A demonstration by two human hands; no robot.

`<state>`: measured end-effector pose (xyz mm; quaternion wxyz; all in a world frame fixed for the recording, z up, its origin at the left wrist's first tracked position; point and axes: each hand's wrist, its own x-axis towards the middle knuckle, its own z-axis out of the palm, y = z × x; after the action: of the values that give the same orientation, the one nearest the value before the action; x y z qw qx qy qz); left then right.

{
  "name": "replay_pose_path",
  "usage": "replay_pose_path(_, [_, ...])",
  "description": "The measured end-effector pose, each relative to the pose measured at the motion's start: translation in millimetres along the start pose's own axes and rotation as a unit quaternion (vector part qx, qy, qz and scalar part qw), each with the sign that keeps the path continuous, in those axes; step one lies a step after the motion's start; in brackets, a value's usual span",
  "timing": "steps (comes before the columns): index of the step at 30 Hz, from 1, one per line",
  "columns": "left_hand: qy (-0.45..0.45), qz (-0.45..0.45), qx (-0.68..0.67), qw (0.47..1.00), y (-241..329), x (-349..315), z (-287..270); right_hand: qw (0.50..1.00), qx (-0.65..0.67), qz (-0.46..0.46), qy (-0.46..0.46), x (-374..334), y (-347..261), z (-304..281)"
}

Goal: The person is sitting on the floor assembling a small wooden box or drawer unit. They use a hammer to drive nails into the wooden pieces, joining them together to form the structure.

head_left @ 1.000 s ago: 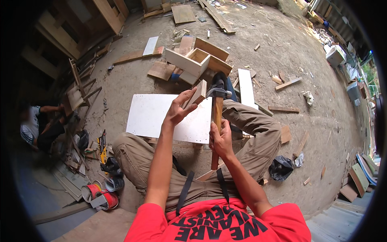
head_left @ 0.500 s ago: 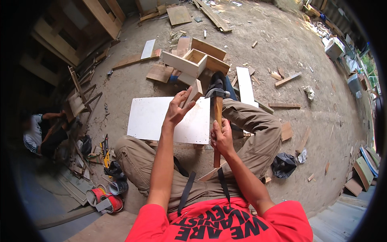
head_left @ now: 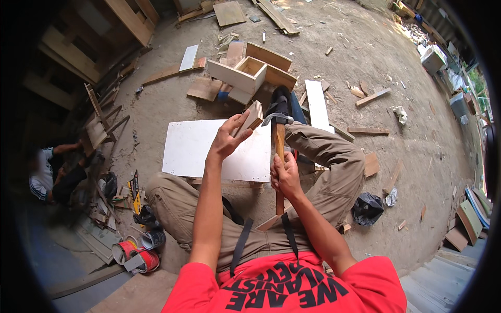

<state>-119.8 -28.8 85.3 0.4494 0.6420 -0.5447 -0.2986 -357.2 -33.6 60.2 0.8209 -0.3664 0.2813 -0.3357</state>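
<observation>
My left hand [head_left: 225, 140] is closed around a small block of layered wood [head_left: 252, 119], held tilted above a white board [head_left: 190, 148]. Thin points, perhaps nails, stick out near the block's upper left edge. In my right hand [head_left: 286, 176] is a claw hammer [head_left: 280, 136], gripped by its wooden handle with the metal head upward. The hammer head hovers just right of the block; whether they touch I cannot tell. The white board lies flat between my bent knees, with small holes along its edges.
Beyond the board stands an open wooden box frame [head_left: 250, 73]. A white strip [head_left: 318, 104] and wood offcuts lie on the dirt floor. To my left are a handsaw [head_left: 135, 192], red-labelled cans [head_left: 148, 260] and a seated person [head_left: 49, 177]. A black plastic bag [head_left: 368, 208] lies right.
Both hands keep their holds on the block and the hammer. The hammer has shifted slightly left and up, and the view has moved a little.
</observation>
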Motion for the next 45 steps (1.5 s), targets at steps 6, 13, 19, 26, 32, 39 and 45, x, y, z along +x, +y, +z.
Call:
replay_pose_path(6, [-0.007, 0.022, 0.049, 0.999, 9, -1, 3, 1.0, 0.003, 0.007, 0.0, 1, -3, -3])
replay_pose_path(13, [-0.014, 0.029, 0.086, 0.996, 11, -1, 5, 1.0, -0.001, 0.002, -0.009, 1, 0, -7])
replay_pose_path(19, [-0.055, -0.033, 0.042, 0.997, 10, 1, -1, 1.0, -0.012, 0.01, -0.016, 2, -5, -9])
replay_pose_path(26, [-0.024, -0.015, -0.002, 1.0, 2, 0, -2, 1.0, -0.015, 0.02, -0.018, 0, -11, -6])
replay_pose_path(32, [-0.033, -0.005, 0.012, 0.999, -2, 3, -4, 0.997, -0.073, -0.001, -0.013, 6, -7, -18])
replay_pose_path(39, [-0.065, -0.06, 0.04, 0.995, 8, 1, -12, 0.995, -0.092, 0.032, -0.023, 5, -21, -22])
replay_pose_path(45, [-0.067, -0.066, 0.065, 0.993, 13, 4, -10, 0.994, -0.089, 0.055, -0.041, 6, -25, -25])
